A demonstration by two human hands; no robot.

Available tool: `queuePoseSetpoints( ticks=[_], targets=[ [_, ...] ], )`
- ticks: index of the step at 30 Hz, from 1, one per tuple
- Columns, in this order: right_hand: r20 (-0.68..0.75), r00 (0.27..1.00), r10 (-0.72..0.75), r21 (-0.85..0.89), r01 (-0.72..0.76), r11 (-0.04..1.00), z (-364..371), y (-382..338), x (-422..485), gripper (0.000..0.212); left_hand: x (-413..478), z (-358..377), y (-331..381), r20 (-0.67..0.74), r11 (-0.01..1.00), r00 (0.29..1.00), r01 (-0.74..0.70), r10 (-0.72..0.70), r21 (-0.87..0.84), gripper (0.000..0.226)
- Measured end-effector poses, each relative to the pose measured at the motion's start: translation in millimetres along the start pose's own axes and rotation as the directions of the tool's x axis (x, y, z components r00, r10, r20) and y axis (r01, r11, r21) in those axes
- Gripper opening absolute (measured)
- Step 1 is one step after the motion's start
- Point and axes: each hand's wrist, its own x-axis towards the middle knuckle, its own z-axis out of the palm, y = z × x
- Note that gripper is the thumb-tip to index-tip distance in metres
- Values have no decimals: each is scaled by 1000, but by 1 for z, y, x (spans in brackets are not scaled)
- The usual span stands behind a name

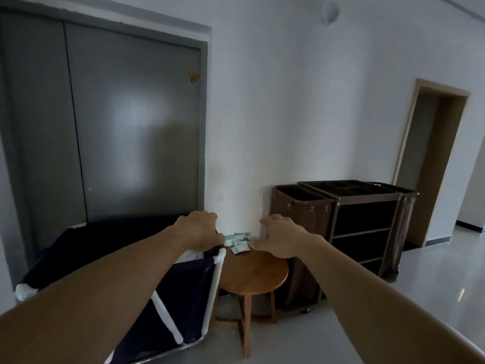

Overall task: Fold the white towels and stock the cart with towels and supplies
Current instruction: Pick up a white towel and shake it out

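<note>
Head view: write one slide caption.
Left hand at hamper rim, right hand above table bearing packets, cart alongside.

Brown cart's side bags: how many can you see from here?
2. One brown bag hangs on the cart end nearest the round wooden table; the other bag hangs on the far end, partly hidden behind the frame.

One left hand (199,229) and one right hand (282,239) were counted. One hamper (183,285), one desk (252,274) and one cart (364,222) were seen, with two bags (296,214) (405,232) hung on the cart. Packets (237,243) were heaped on the desk, too blurred to be counted.
</note>
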Motion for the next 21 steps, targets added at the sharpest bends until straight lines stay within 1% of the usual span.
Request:
queuePoseSetpoints(
  ticks=[6,11,13,16,19,21],
  targets=[
    [10,1000,10,-2,-10,1000,10,13,105,76,105,15,-28,43,1000,999,-16,15,25,67],
    [22,999,-50,-15,50,999,21,33,203,76,190,31,-46,43,1000,999,-1,0,30,62],
    [20,995,-98,-6,98,995,25,41,247,76,224,34,-57,41,999,999,23,-24,32,63],
    [43,988,-151,11,151,988,26,46,306,76,271,29,-75,46,995,994,96,-97,32,67],
    [54,975,-215,26,214,977,33,50,362,73,313,33,-92,21,987,987,158,-158,12,67],
    [78,966,-245,40,242,969,41,49,396,73,335,40,-104,55,983,981,183,-184,17,67]
  ],
)
